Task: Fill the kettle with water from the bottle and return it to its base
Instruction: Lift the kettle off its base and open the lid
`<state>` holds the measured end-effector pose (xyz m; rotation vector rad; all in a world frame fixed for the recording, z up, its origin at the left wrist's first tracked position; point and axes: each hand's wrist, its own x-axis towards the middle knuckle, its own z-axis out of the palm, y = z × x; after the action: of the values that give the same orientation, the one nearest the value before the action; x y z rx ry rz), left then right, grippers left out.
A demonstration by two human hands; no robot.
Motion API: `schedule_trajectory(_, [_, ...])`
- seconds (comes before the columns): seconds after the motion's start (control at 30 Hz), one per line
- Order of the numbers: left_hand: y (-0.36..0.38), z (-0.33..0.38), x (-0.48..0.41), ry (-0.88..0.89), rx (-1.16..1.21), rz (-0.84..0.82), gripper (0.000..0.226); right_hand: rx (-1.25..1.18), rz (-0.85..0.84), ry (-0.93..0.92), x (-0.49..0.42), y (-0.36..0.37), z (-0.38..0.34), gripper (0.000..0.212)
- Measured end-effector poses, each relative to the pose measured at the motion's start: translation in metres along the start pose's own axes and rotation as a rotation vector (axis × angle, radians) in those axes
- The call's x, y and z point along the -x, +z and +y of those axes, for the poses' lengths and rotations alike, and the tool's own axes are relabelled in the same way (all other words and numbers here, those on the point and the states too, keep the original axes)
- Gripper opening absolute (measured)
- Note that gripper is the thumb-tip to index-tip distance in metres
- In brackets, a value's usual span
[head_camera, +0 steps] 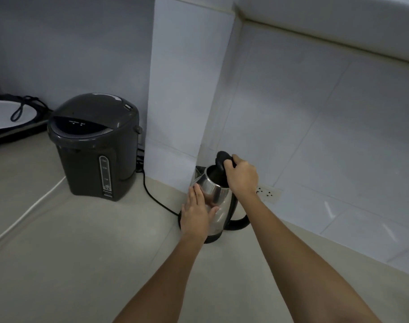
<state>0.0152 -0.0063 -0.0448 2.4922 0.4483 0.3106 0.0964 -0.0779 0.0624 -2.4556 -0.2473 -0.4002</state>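
Observation:
A steel kettle (218, 197) with a black handle stands on its black base (212, 238) on the counter, close to the tiled wall corner. My left hand (196, 213) lies flat against the kettle's left side. My right hand (241, 177) grips the black lid (223, 159), which is tipped up and back so the dark mouth of the kettle shows. No water bottle is in view.
A dark grey electric water dispenser (94, 145) stands to the left, its black cord (157, 199) running to the kettle base. A white plate on a black tray (7, 117) sits far left. A wall socket (267, 193) is behind the kettle. A white cable (26, 215) crosses the counter.

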Motion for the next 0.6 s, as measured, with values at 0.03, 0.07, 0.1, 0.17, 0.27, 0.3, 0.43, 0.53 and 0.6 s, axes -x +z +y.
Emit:
schedule_trajectory(0.03, [0.000, 0.000, 0.001, 0.004, 0.004, 0.003, 0.090, -0.095, 0.037, 0.012, 0.002, -0.005, 0.003, 0.024])
schedule_trajectory(0.07, [0.000, -0.001, 0.000, 0.006, 0.011, 0.004, 0.091, -0.192, 0.075, 0.035, 0.004, -0.010, 0.007, 0.024])
schedule_trajectory(0.1, [0.000, -0.001, 0.000, 0.007, 0.022, 0.002, 0.091, -0.283, 0.111, 0.069, 0.007, -0.014, 0.012, 0.026])
schedule_trajectory(0.17, [-0.001, -0.001, 0.000, 0.007, 0.046, -0.005, 0.091, -0.444, 0.168, 0.176, 0.013, -0.019, 0.028, 0.036])
schedule_trajectory(0.27, [-0.001, -0.002, 0.001, 0.012, 0.061, 0.013, 0.091, -0.628, 0.180, 0.319, 0.024, -0.020, 0.057, 0.042])
schedule_trajectory(0.3, [0.000, -0.002, 0.001, 0.020, 0.074, 0.027, 0.092, -0.686, 0.165, 0.345, 0.028, -0.022, 0.066, 0.042])
schedule_trajectory(0.43, [-0.002, -0.010, -0.002, 0.031, 0.184, 0.151, 0.094, -0.854, 0.047, 0.374, 0.044, -0.021, 0.081, 0.039])
schedule_trajectory(0.53, [-0.003, -0.016, -0.010, 0.021, 0.274, 0.157, 0.097, -0.923, 0.002, 0.332, 0.049, -0.017, 0.085, 0.040])
schedule_trajectory(0.6, [-0.003, -0.018, -0.016, 0.015, 0.334, 0.102, 0.104, -0.882, 0.000, 0.291, 0.054, -0.014, 0.091, 0.036])
